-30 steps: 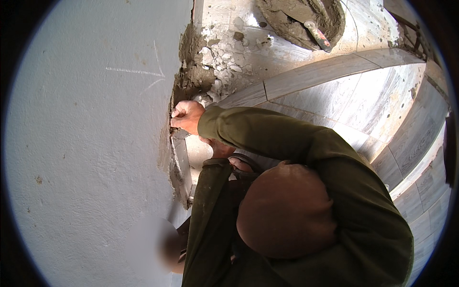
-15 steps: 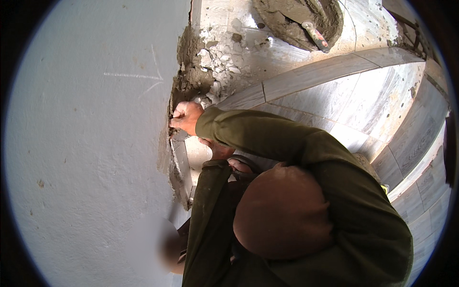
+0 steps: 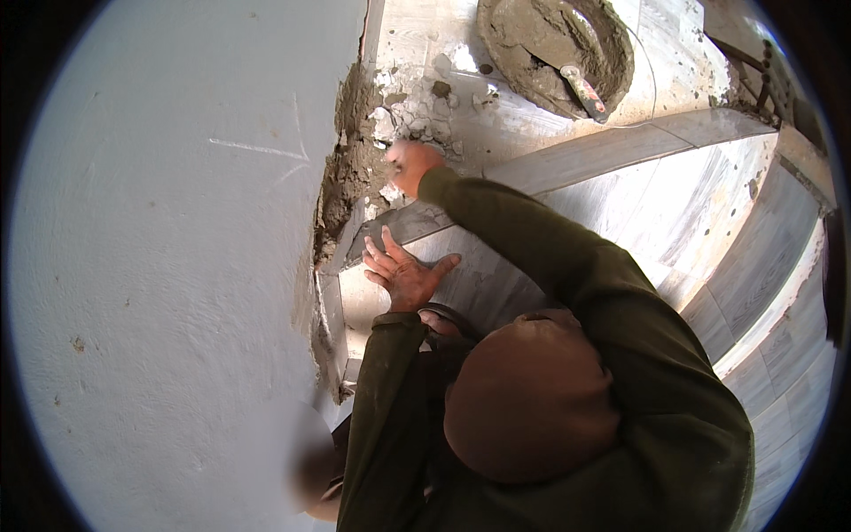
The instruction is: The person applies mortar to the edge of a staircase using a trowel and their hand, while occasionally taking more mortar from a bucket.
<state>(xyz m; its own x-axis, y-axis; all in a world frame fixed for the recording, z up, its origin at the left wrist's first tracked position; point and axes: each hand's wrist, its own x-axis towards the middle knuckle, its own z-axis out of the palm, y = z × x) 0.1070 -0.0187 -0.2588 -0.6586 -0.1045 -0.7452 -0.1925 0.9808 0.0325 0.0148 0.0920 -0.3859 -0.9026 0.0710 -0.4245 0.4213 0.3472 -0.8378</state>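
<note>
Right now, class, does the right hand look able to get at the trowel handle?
Probably yes: the trowel handle lies uncovered, its end at the rim of the mortar pan, and nothing seems to block the right hand, though it may need to reach farther.

On our left we see a broad pale-grey wall (image 3: pixel 160 293), its rough surface flecked with small brownish spots (image 3: pixel 78 344). On it we see a white chalk arrow (image 3: pixel 257 149) pointing right. Toward the upper right we find a thin wire (image 3: pixel 656 80) curving over the floor (image 3: pixel 684 84), with dark bars (image 3: pixel 737 53) beyond. Lower down we make out wood-grain tiles (image 3: pixel 769 239) and, near the right rim, a narrow dark strip (image 3: pixel 834 275).
</note>
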